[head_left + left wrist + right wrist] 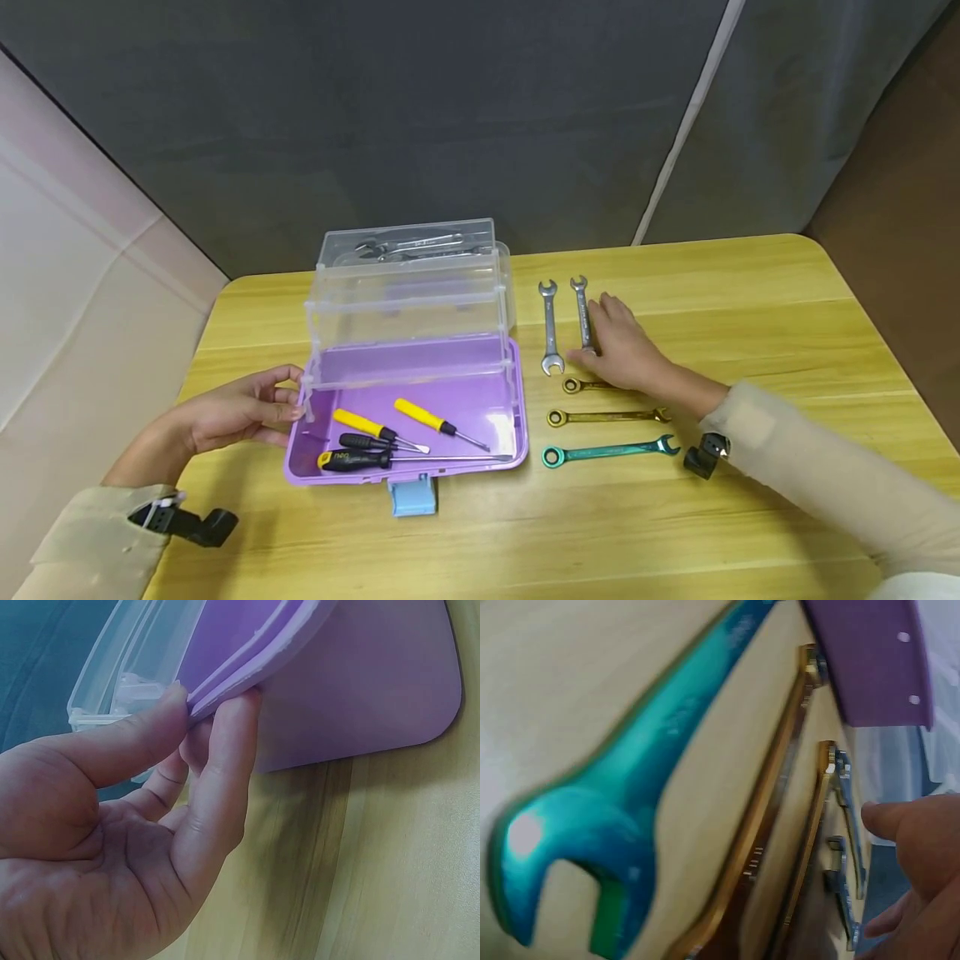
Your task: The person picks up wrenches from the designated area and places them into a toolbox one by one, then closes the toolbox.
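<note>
My left hand (236, 408) pinches the left rim of a purple toolbox (480, 469), thumb on top and fingers beneath, as the left wrist view shows. Its clear lid trays (408, 287) stand raised at the back, the upper one holding silver wrenches (420, 243). Over on the right, my right hand (621, 346) is beside a silver open-end wrench (582, 304), thumb and fingers spread around its near end. Another silver wrench (551, 329) lies to the left. Nearer me are two gold ratchet wrenches, one (607, 416) in full view and one (588, 386) partly under the hand.
A green ratchet wrench (611, 452) lies closest to me in the row. Inside the box are two yellow-handled screwdrivers (423, 415) and black-handled ones (356, 460). A blue latch (412, 497) hangs from the box front. A dark curtain (420, 125) rises behind the table.
</note>
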`<state>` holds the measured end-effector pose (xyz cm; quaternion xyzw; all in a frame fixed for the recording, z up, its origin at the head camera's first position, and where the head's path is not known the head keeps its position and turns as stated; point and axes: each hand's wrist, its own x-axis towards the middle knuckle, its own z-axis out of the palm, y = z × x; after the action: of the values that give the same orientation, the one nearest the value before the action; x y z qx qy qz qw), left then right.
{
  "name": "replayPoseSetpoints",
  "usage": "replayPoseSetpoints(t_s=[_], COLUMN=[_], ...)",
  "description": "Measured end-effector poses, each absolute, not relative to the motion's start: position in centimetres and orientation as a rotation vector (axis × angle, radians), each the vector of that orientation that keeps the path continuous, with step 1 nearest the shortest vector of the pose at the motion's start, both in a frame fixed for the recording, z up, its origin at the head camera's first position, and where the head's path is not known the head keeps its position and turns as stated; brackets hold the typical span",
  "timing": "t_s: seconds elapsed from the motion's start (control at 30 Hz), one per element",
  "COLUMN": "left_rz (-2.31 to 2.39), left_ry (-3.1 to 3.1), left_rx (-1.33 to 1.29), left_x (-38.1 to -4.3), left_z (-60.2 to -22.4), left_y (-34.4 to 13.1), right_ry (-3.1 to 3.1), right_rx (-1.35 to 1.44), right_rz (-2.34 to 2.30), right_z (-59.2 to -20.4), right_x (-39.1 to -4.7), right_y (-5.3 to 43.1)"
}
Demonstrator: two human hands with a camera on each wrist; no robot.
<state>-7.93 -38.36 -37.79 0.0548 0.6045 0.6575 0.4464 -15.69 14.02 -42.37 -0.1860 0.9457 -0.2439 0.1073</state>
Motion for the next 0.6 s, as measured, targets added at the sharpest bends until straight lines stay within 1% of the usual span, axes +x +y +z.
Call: replayPoseSetpoints(t_s=[0.23,0.47,0.6], left_rz=[1.646,1.642,1.646], left_ry=[1.473,1.482,1.477], left_rx=[0.145,0.143,0.156], left_x=[-8.0,-7.9,-7.9], left_z=[-37.8,-37.8,-37.8], left_y=[-38.5,-38.4,-38.4], right_ry=[2.815,2.893,2.925], right_rx=[-0.52,-0.532,-0.473], right_rz=[-0.591,-0.57,-0.605], right_z=[-43.1,-42.7,-42.4], right_x=[-15.7,-15.9,-16.2], right_y=[14.0,14.7,15.6])
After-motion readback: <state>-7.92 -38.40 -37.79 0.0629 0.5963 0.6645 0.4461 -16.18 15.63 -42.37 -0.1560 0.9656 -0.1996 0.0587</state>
